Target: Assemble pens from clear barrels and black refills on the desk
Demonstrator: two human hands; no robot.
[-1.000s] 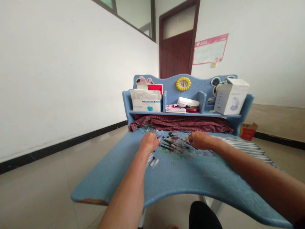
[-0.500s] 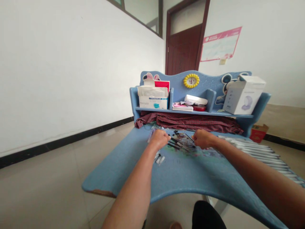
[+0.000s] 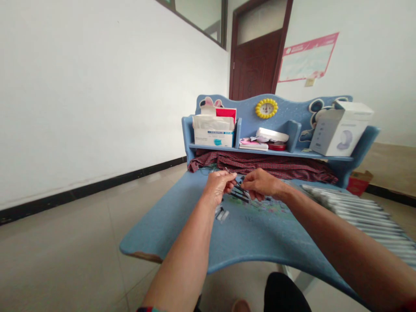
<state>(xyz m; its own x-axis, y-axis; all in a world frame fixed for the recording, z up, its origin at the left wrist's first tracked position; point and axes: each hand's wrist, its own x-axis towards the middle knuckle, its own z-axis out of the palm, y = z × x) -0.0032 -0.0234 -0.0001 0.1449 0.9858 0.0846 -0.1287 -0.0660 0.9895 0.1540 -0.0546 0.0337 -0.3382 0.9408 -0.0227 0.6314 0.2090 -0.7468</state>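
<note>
My left hand (image 3: 221,184) and my right hand (image 3: 260,183) are close together over the middle of the blue desk (image 3: 182,221). Both are closed in a pinch on a thin dark pen-like stick (image 3: 238,185), which slants between them; its ends are partly hidden by the fingers. Under the hands lie several black-and-clear pens (image 3: 238,196), partly covered. A few short white and clear pieces, perhaps caps (image 3: 222,214), lie just nearer to me than my left hand.
Many white pen-like sticks (image 3: 360,212) lie in a row on the right side. A checked cloth (image 3: 260,164) runs along the back beneath a shelf holding a mask box (image 3: 213,132), a white carton (image 3: 338,132) and a red tin (image 3: 277,146). A yellow-rimmed clock (image 3: 266,108) sits above.
My right hand has moved left with the thin stick, up to my left hand. The left hand now also pinches the stick. The view has shifted slightly.
</note>
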